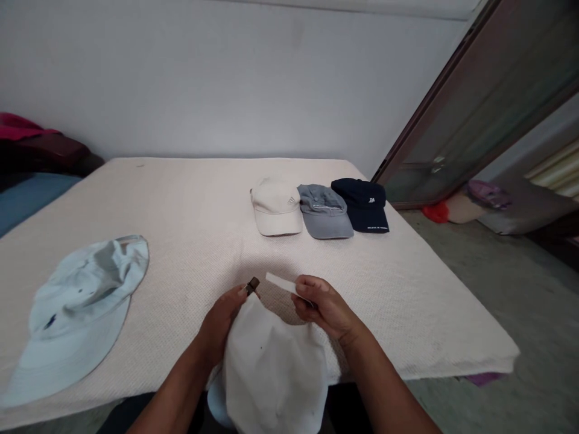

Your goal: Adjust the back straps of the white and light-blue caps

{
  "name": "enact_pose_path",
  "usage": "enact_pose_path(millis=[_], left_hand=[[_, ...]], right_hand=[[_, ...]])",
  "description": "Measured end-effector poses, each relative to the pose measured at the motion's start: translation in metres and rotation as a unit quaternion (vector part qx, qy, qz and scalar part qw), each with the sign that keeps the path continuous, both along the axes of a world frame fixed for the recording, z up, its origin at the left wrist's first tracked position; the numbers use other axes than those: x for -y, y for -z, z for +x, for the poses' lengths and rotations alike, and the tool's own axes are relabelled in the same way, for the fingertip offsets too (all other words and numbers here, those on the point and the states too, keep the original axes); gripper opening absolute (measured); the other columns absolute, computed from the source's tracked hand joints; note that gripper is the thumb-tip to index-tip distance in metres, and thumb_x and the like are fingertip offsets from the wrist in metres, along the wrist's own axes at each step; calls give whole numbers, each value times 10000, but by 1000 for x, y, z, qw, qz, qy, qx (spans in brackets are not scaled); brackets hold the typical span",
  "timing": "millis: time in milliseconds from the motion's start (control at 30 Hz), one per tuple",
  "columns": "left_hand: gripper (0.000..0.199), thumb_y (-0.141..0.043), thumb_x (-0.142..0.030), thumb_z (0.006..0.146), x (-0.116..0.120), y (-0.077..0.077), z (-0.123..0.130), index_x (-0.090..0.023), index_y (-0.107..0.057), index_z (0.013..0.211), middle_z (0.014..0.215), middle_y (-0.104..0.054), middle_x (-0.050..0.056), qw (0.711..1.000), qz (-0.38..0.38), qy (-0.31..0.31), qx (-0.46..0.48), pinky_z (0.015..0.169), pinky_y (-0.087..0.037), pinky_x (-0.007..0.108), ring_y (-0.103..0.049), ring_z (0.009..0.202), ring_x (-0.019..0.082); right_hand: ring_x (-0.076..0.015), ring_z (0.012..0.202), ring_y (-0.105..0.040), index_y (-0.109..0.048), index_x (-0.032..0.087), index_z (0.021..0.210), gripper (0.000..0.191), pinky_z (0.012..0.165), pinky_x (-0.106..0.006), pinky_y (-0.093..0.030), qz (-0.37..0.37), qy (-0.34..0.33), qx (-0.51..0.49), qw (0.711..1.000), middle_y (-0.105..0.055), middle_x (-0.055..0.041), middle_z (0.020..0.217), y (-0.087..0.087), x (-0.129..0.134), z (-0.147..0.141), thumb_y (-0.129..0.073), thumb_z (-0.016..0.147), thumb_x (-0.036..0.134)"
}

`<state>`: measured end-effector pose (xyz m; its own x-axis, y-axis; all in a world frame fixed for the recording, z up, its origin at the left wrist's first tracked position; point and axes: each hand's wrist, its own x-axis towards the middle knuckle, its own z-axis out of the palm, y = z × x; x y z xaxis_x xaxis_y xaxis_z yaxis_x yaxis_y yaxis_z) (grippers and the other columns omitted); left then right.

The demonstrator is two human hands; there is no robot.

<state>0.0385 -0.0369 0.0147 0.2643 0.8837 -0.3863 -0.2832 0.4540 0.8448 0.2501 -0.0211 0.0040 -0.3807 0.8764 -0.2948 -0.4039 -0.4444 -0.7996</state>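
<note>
White cap (275,374) is closest to me, held up at the near edge of the table, its rounded crown toward the camera and the gap at the back pointing away, toward the wall. Long axis is tough to call since the brim's mostly out of sight. Left hand (220,325) has that side of the gap pinched, right by the brown buckle (252,285), which tilts up to the right. Right hand (324,307) has the strap (281,283) between thumb and fingers, lying lengthwise to the left and a bit away from me, so its free tip sits just beside the buckle, not touching. Left hand's the nearer one to that tip. Further out on the pale cloth (190,211): light blue cap (85,301) on the left, then beige (275,205), grey (326,211) and navy caps (360,204) lined up beyond the hands.
</note>
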Motion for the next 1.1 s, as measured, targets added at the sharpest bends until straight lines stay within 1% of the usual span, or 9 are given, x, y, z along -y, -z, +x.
enact_pose_path(millis=[133,200,333,467,567,667,800,967,1100], left_hand=[[144,-564,-277,810,0,-1,-1,-167,-635,751,693,-598,0,998,7,13,63,596,-417,221,-531,614,120],[141,-572,-275,796,1,-1,-2,-163,-632,735,667,-585,3,996,-3,21,83,571,-410,223,-522,590,120],[127,-625,-273,767,1,0,0,-149,-655,773,697,-618,23,995,-15,38,92,581,-418,229,-551,608,129],[170,-638,-312,772,2,3,1,-146,-675,784,691,-641,26,995,-26,54,74,553,-410,214,-552,581,117],[186,-665,-322,743,3,5,0,-164,-691,837,739,-667,27,998,-29,42,43,581,-428,225,-567,606,128],[144,-674,-320,736,4,5,-1,-182,-683,778,685,-645,-4,998,-35,41,30,554,-409,209,-542,569,109],[139,-641,-303,768,4,3,0,-175,-665,720,612,-589,-25,996,-25,80,20,510,-361,187,-486,519,83],[145,-648,-313,755,6,3,6,-178,-688,789,693,-652,10,992,-51,115,18,563,-403,211,-548,587,115],[129,-632,-300,767,8,2,9,-179,-680,765,676,-644,1,993,-53,108,19,552,-392,207,-537,569,108]], right_hand=[[-59,455,-404,-532,149,644,214,459,-219,-256,14,20,13,1000,-551,-3,609,0,-1,0,-662,737,290],[-56,440,-382,-520,153,640,220,444,-217,-229,15,15,8,1000,-530,9,576,0,-1,1,-658,740,292],[-49,412,-333,-520,156,652,237,426,-214,-183,12,-21,23,999,-476,36,525,-1,-1,-1,-656,751,323],[-42,418,-327,-538,144,644,234,427,-208,-193,26,-60,54,996,-452,43,531,1,-1,-1,-647,761,315],[-46,420,-321,-557,144,657,206,430,-206,-200,49,-90,73,992,-427,55,495,4,-1,1,-633,782,290],[-51,429,-316,-584,141,684,193,431,-208,-202,67,-117,95,986,-428,56,483,5,0,3,-623,798,292],[-58,450,-341,-575,147,689,214,446,-209,-236,80,-135,98,983,-445,54,503,2,1,3,-623,807,319],[-68,465,-368,-588,148,735,243,443,-210,-240,91,-165,112,976,-468,46,522,0,2,2,-622,807,378],[-61,451,-344,-582,149,746,207,436,-208,-216,85,-156,93,980,-450,56,513,1,2,2,-626,800,344]])
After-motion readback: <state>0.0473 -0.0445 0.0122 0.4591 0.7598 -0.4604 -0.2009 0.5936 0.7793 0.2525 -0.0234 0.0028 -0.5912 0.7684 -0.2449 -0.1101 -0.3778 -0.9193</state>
